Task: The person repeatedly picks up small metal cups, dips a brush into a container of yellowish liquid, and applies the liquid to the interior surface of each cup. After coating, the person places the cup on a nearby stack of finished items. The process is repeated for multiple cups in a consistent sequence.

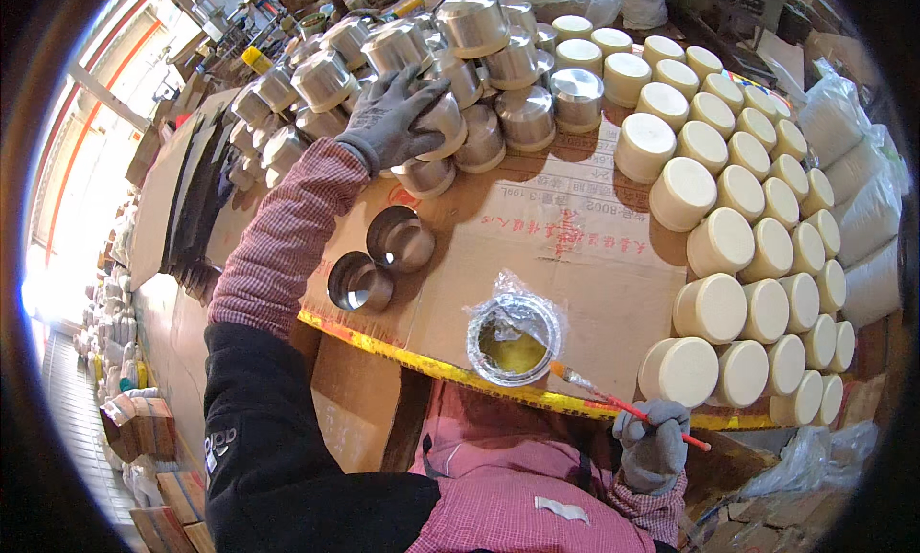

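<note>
My left hand (394,116), in a grey glove, is spread over a heap of metal cups (322,80). Its thumb and fingers straddle one metal cup (443,124); whether they grip it cannot be seen. In my gloved right hand (652,445) is a paintbrush with a red handle (624,405), its bristles pointing left. The brush tip lies beside a plastic-lined tub (474,348) holding yellowish liquid (514,353). Two shiny cups, one upper (417,245) and one lower (375,285), rest mouth up on the cardboard (460,258) left of the tub.
Rows of cream-coloured cylinders (721,240) cover the table's right side. Yellow tape (438,366) runs along the cardboard's near edge. Folded cardboard sheets (180,193) stand at the left. Plastic-wrapped stacks (866,201) line the far right.
</note>
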